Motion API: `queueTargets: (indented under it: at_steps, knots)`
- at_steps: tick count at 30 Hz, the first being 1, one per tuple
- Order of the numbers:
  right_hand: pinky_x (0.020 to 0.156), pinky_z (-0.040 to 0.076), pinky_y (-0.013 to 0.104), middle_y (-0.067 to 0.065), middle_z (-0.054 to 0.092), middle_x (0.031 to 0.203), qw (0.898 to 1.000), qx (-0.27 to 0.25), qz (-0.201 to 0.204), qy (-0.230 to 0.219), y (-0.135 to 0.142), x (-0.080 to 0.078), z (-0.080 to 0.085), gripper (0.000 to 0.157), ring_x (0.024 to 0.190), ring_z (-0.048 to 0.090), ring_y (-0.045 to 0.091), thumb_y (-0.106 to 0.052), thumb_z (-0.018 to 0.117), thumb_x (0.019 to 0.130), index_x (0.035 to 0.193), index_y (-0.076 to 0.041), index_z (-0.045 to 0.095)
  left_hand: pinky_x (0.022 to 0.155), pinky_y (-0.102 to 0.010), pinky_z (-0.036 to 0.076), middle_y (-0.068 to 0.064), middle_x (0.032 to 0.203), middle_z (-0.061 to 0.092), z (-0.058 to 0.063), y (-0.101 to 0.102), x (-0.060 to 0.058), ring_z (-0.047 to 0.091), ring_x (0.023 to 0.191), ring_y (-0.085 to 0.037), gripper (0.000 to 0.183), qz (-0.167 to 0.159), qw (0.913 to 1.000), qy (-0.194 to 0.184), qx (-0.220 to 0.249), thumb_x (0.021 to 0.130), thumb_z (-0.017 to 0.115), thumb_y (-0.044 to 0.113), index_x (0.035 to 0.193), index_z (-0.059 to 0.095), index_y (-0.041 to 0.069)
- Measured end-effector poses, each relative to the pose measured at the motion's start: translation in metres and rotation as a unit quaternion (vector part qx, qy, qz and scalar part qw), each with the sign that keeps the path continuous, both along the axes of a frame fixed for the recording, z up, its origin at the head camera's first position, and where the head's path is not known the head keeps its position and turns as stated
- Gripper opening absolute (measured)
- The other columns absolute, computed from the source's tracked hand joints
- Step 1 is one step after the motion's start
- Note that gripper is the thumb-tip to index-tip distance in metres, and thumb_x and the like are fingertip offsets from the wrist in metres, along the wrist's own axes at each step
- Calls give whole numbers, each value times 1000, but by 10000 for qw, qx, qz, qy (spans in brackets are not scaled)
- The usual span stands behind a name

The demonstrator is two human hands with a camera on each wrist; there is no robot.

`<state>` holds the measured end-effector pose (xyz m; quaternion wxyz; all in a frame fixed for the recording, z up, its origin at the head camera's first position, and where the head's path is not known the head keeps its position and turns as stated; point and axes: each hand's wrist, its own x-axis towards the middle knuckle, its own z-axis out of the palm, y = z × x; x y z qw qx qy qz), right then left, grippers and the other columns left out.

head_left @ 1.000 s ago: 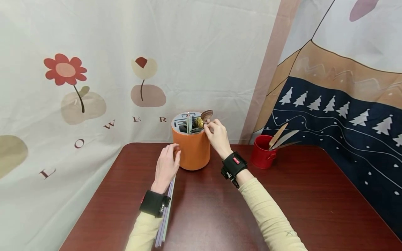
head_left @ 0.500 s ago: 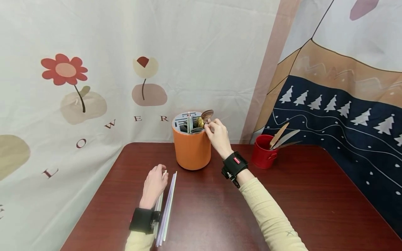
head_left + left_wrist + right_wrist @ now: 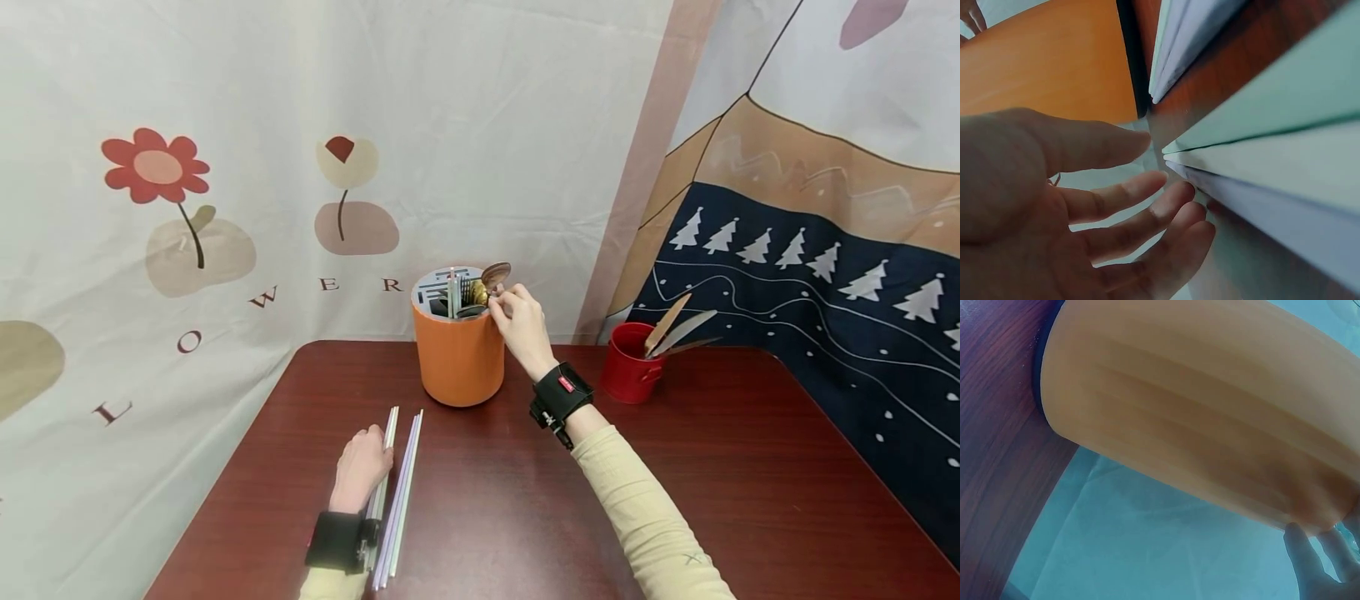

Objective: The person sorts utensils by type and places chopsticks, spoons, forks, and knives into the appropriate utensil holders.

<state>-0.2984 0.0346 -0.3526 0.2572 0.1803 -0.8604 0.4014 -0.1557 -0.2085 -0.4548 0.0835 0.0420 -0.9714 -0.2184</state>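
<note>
At the rim of an orange cutlery holder [image 3: 459, 362], my right hand [image 3: 522, 327] pinches a brown spoon [image 3: 496, 273] near its neck; the exact contact is partly hidden. In the right wrist view, the fingers [image 3: 1300, 553] show at the holder's edge. My left hand [image 3: 363, 467] is low over a bundle of pastel chopsticks [image 3: 391, 427] on the table, its thumb and fingers apart and loosely bent near the tips of the chopsticks [image 3: 1260, 156] in the left wrist view. A second bundle of purple and green chopsticks [image 3: 402, 500] lies just to its right.
Forks, dark spoons and upright chopsticks [image 3: 453, 293] stand in the holder's slotted grey top [image 3: 431, 287]. A red bucket [image 3: 628, 372] with several knives [image 3: 683, 332] stands at the right on the brown table [image 3: 525, 508]. Printed curtains hang behind.
My left hand has come away from the holder's side, down and left to the left chopstick bundle, moving nearer to me along it. The right hand has stayed at the spoon.
</note>
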Motion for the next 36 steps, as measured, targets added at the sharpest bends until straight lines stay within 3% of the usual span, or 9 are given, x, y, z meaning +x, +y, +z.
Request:
queueTargets:
  at_steps: [12, 18, 22, 36]
  knots:
    - [72, 52, 34, 10, 57, 95, 10000, 28, -1, -43, 1, 0, -1, 23, 82, 60, 23, -19, 55, 96, 88, -4, 70, 53, -48, 47, -28, 77, 61, 3, 1, 3, 62, 69, -46, 7, 50, 9993, -382, -8, 79, 50, -5, 84, 53, -8]
    - [76, 54, 35, 9, 57, 94, 10000, 0, -28, -60, 1, 0, -1, 22, 85, 63, 24, -20, 56, 96, 88, -5, 70, 48, -40, 42, -20, 69, 59, 8, 2, 5, 58, 60, -32, 2, 228, 9960, -857, 101, 77, 52, -3, 75, 53, -4]
    - [77, 55, 35, 9, 57, 95, 10000, -13, -5, -81, 1, 0, -1, 23, 87, 64, 24, -21, 55, 96, 89, -4, 70, 45, -33, 35, -7, 59, 47, 11, 2, 4, 46, 55, -23, 15, 452, 9917, -1196, 150, 75, 53, -1, 62, 49, 4]
    - [75, 54, 35, 9, 57, 94, 10000, -6, 24, 38, 1, 0, -1, 23, 85, 63, 25, -21, 56, 96, 86, -4, 69, 48, -33, 41, -12, 63, 55, 17, 3, -1, 53, 57, -24, 10, 404, 9840, -1721, 239, 73, 59, 5, 64, 56, 2]
